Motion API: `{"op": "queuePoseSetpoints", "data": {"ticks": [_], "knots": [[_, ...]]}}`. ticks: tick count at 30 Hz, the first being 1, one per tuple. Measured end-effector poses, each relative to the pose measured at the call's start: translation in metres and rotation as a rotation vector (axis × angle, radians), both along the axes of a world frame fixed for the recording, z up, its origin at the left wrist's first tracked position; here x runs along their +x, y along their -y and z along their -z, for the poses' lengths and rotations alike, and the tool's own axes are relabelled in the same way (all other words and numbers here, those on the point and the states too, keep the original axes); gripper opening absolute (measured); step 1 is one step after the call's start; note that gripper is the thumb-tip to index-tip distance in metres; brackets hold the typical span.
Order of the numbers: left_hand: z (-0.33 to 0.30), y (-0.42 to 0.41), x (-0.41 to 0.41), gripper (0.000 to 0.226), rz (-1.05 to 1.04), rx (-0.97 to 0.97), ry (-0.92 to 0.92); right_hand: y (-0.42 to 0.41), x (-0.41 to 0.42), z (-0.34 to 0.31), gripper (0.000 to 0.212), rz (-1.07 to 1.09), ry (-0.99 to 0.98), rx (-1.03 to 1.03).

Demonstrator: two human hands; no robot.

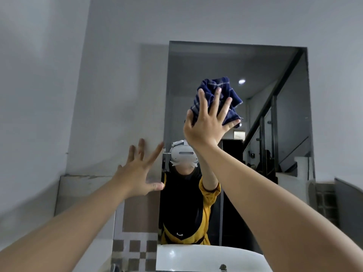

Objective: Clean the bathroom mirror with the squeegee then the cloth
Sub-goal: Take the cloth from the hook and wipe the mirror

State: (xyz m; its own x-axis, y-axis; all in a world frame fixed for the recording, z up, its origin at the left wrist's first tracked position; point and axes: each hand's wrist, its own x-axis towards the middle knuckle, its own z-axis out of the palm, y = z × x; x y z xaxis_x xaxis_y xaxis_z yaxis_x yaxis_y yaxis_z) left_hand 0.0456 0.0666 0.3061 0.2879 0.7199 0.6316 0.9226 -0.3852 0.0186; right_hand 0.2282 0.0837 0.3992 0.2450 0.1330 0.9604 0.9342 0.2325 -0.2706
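The tall bathroom mirror hangs on the grey wall straight ahead. My right hand presses a bunched dark blue checked cloth flat against the glass in its upper middle, fingers spread over the fabric. My left hand is raised with fingers apart beside the mirror's left edge, against the wall, holding nothing. No squeegee is in view. The glass reflects a person in black and yellow wearing a white headset.
A white sink sits below the mirror, with a tap at the bottom edge. Brown and white checked tiles cover the wall at lower left. A staircase with a dark railing shows in the reflection.
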Motion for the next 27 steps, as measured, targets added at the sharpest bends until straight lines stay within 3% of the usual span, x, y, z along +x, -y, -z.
{"op": "queuePoseSetpoints", "data": {"ticks": [7,17,27], "knots": [[0.011,-0.012,-0.005,0.114,0.088,0.040,0.032,-0.008,-0.035,0.006,0.064,0.042,0.262,-0.016],[0.010,-0.010,-0.008,0.109,0.097,0.019,0.007,-0.007,0.019,0.017,0.059,0.124,0.816,0.045],[0.012,-0.007,-0.007,0.103,0.088,0.021,0.011,0.008,0.122,0.028,0.060,0.182,0.740,0.028]]}}
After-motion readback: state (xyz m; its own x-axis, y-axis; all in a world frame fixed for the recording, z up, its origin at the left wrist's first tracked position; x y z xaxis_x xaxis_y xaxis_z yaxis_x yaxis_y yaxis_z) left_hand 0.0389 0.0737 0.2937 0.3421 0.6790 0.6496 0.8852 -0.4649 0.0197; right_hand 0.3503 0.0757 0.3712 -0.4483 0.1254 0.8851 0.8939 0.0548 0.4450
